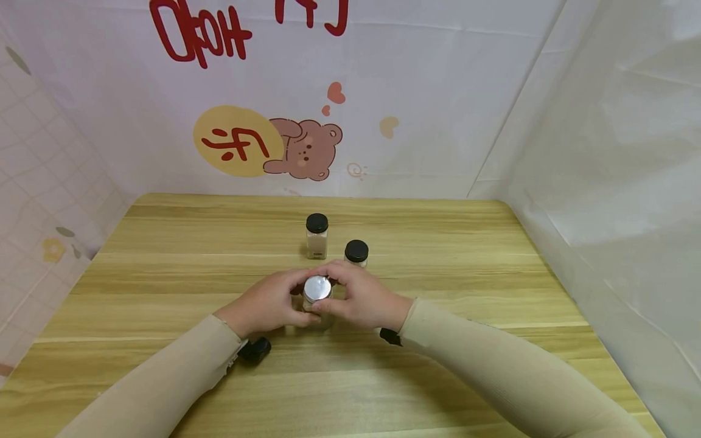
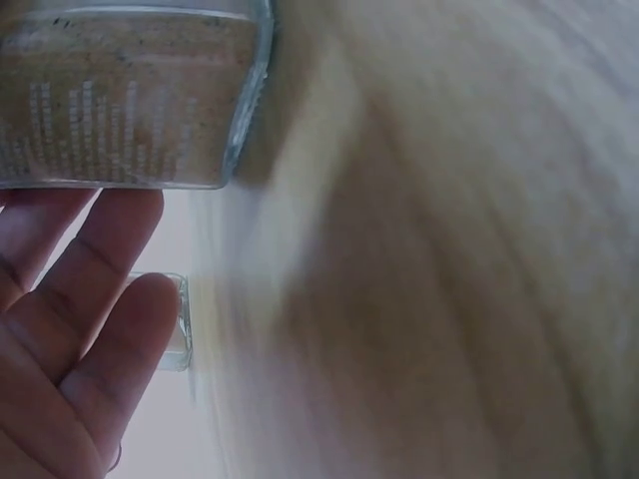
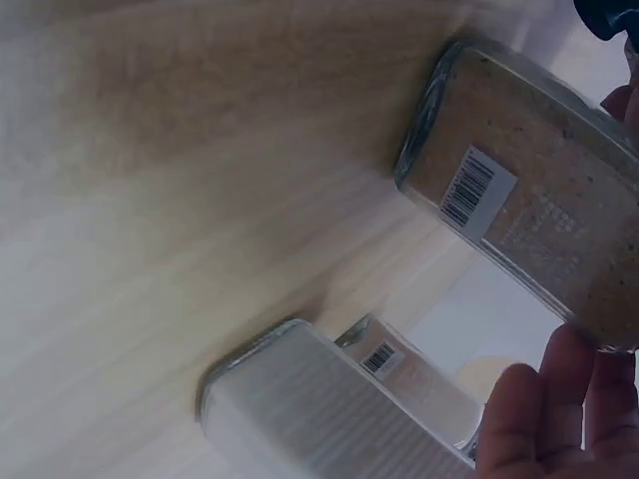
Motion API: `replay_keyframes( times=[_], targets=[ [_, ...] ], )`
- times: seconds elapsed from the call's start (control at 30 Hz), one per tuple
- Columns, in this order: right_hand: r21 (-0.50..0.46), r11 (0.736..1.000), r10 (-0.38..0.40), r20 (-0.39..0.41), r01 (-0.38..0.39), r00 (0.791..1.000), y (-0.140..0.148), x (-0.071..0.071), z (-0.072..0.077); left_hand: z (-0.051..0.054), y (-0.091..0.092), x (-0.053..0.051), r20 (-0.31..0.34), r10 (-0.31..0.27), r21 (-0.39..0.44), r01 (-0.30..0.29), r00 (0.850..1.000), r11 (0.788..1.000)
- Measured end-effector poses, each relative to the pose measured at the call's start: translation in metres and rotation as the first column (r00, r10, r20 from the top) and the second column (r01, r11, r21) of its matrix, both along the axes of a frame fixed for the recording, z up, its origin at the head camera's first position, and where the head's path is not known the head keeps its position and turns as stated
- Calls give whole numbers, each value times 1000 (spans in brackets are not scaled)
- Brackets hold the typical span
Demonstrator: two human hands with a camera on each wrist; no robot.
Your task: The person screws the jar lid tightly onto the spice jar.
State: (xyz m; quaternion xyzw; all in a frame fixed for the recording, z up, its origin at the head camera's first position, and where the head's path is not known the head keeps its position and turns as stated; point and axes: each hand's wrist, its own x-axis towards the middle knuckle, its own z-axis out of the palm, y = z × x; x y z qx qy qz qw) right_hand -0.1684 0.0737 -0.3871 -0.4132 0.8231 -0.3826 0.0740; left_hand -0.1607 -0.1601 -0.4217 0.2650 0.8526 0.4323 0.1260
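Between the two hands is a square clear spice jar (image 1: 317, 291) with a shiny silver round top. In the wrist views this spice jar (image 3: 529, 200) contains brown, speckled powder and carries a barcode label. My left hand (image 1: 272, 304) holds it from the left, thumb at the near side and fingers toward the far side. My right hand (image 1: 361, 295) grips it near the top from the right, with the thumb at the silver top's near edge. The right wrist view shows several curled fingertips (image 3: 564, 389) against the jar's upper end.
Behind the hands stands a black-capped jar (image 1: 317, 237) with pale contents. Another black-capped jar (image 1: 356, 252) stands just behind my right hand, partly hidden by it. Both are on the wood-grain table (image 1: 465, 255), with a printed white backdrop (image 1: 438, 91) beyond.
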Motion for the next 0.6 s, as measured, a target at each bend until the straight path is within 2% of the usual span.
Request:
replay_keyframes(
  times=[0.1, 0.3, 0.43, 0.6],
  targets=[
    [-5, 1000, 14, -13, -14, 1000, 0, 0, 0, -1, 1, 0, -7, 4, -7, -4, 1000, 1000],
    [63, 994, 89, 8, -89, 996, 4, -5, 4, -3, 1, 0, -28, 12, -29, -13, 1000, 1000],
    [85, 995, 59, 18, -61, 998, 3, -4, 4, -2, 1, 1, -26, 13, -26, -14, 1000, 1000],
    [41, 999, 17, -73, -14, 997, 0, 2, -2, -1, 1, 2, -54, 10, -39, -12, 998, 999]
  ],
)
